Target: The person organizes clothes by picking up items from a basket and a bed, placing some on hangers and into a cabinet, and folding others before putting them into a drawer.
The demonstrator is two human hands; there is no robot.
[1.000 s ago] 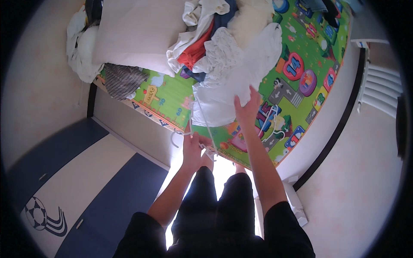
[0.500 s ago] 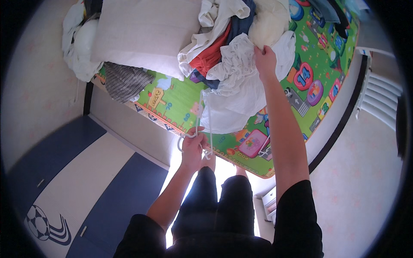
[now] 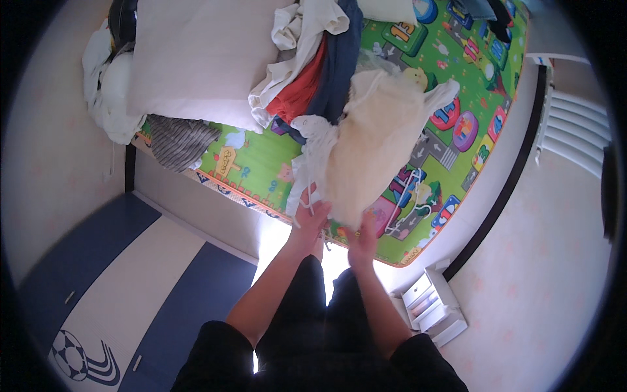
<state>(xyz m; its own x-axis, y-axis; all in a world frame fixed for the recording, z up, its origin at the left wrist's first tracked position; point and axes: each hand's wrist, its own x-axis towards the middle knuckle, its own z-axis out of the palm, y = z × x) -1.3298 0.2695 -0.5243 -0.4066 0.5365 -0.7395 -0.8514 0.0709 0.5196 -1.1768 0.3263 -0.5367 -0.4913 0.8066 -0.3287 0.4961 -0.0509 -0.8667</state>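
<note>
A cream-coloured garment (image 3: 375, 137) lies spread over the colourful play mat (image 3: 258, 160), its near edge close to my body. My right hand (image 3: 362, 243) pinches that near edge. My left hand (image 3: 311, 222) is closed on a white clothes hanger (image 3: 309, 199), right beside the garment's near left corner; part of the hanger is hidden by the fingers. A white lacy garment (image 3: 315, 134) lies partly under the cream one, along its left side. White cloth (image 3: 441, 97) also sticks out at its upper right.
Another white hanger (image 3: 405, 202) lies on the mat to the right. Farther off are a large pale cushion (image 3: 202, 59), a red garment (image 3: 297, 95), dark blue cloth (image 3: 336, 62) and a grey striped cloth (image 3: 179, 140). A white drawer unit (image 3: 434, 307) stands below right, a radiator (image 3: 575, 134) farther right.
My right hand has come back toward my body, drawing the cream garment over the white lacy one. My left hand has shifted slightly rightward, still with the hanger.
</note>
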